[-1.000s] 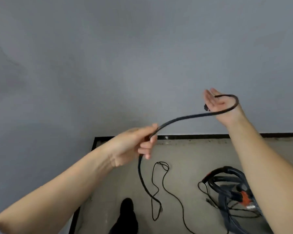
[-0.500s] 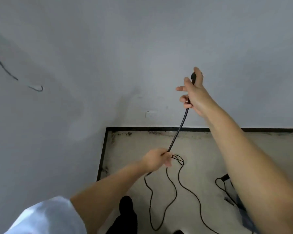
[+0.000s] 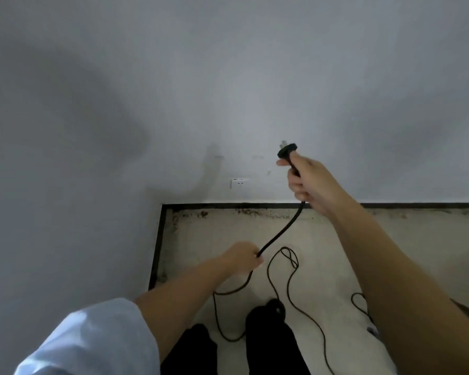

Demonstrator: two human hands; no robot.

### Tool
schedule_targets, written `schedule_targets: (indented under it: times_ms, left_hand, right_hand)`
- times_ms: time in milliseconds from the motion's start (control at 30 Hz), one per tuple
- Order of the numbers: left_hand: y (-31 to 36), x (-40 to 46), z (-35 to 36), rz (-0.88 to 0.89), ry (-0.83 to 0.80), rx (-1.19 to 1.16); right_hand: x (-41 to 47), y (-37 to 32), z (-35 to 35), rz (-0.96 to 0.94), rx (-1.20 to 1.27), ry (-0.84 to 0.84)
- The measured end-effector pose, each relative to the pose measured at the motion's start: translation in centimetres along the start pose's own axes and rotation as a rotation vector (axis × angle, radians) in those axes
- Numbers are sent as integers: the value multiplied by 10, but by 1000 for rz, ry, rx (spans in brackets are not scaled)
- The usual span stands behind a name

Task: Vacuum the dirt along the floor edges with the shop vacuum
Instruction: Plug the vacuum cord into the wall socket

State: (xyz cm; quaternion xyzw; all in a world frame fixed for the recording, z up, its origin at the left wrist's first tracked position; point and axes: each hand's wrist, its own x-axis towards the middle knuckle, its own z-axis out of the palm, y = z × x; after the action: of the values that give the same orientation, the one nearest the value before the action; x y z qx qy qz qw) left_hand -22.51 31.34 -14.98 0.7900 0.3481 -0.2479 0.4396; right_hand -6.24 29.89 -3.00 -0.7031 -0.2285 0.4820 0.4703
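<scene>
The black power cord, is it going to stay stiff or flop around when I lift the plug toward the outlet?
Probably floppy: the power cord sags between the right hand and left hand. Its slack loops loosely on the floor, so it may drag or snag. The plug looks rigid.

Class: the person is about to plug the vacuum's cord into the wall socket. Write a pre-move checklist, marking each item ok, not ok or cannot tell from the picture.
1. Plug held firmly: right hand grips the cord just below it, ok.
2. Prongs clear of fingers: ok.
3. Wall socket unoccupied: ok.
4. Slack managed: left hand holds the cord, ok.
5. Footing clear: cord loops lie on the floor around the shoes, not ok.
6. Vacuum switched off: cannot tell.
</scene>
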Motion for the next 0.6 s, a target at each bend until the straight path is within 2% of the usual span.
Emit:
schedule_targets:
  times_ms: [200, 333, 400, 433, 467, 567, 600]
  left_hand:
    - [-59, 138, 44, -69, 17, -72]
    - [-129, 257, 93, 46, -235, -27]
    - [-167, 311, 91, 66, -243, 90]
    - [-186, 335, 83, 79, -142, 128]
    - [-206, 358, 73, 102, 31, 148]
    - [-258, 420, 39, 171, 668, 141]
    - [-272, 438, 30, 251, 886, 160]
  right_hand:
    - [118, 133, 5, 54, -167, -30]
    - [221, 247, 32, -9, -350, -26]
    - [268, 302, 49, -7, -320, 12]
    - [288, 329, 58, 3, -262, 26]
    - [308, 354, 68, 1, -186, 28]
    - [366, 406, 92, -30, 106, 10]
    - [383, 413, 98, -40, 201, 12]
